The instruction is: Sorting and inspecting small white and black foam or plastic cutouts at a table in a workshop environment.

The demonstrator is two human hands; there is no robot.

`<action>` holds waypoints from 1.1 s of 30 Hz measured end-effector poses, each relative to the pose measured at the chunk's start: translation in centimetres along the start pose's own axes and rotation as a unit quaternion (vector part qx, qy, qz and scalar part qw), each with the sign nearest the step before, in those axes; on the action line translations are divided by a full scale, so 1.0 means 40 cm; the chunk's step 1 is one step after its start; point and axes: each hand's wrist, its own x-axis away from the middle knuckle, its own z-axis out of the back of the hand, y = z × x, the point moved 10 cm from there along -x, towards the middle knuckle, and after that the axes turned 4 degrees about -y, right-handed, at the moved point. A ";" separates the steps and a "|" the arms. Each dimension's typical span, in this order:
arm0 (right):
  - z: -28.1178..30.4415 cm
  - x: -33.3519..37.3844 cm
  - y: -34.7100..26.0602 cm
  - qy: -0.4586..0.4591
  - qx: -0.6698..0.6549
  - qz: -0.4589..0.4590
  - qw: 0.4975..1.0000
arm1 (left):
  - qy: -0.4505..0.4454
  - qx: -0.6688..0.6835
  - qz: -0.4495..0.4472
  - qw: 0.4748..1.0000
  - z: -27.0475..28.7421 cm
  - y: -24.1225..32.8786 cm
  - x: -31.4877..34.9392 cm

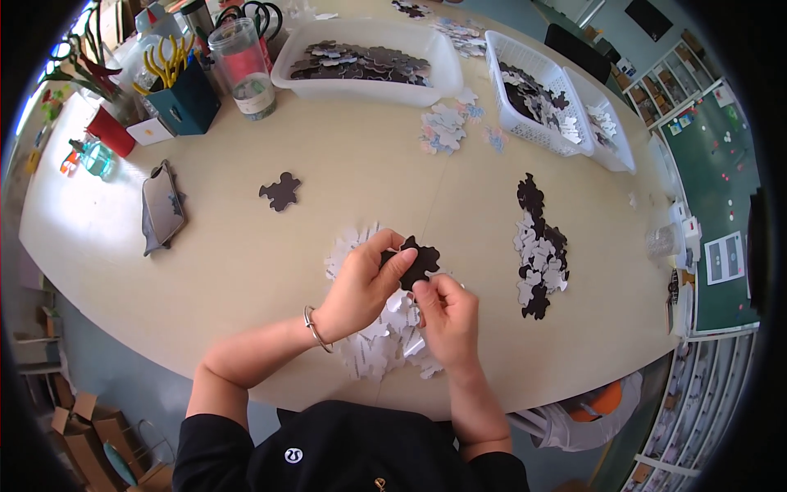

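Observation:
A flat black piece with a wavy, lobed outline (424, 261) is held between my two hands over the table. My left hand (361, 283) pinches its left side between thumb and fingers. At its lower edge, the thumb and fingertips of my right hand (451, 316) are closed on it. Under my hands spreads a loose pile of white cut-out pieces (381, 348), partly hidden by them. A similar dark piece (281, 192) lies alone to the left. On the right is a long heap of overlapping black and white pieces (541, 254).
At the back stand a white plastic tub (283, 78) of dark pieces and a white perforated basket (537, 135). Pale printed pieces (443, 129) lie before them. Far left are a glass jar (246, 78), a dark pen holder (188, 107) and a grey tray (164, 209).

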 end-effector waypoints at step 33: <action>0.124 -0.335 0.076 0.078 0.136 0.059 0.986 | -0.086 0.073 0.071 0.991 0.180 0.038 -0.263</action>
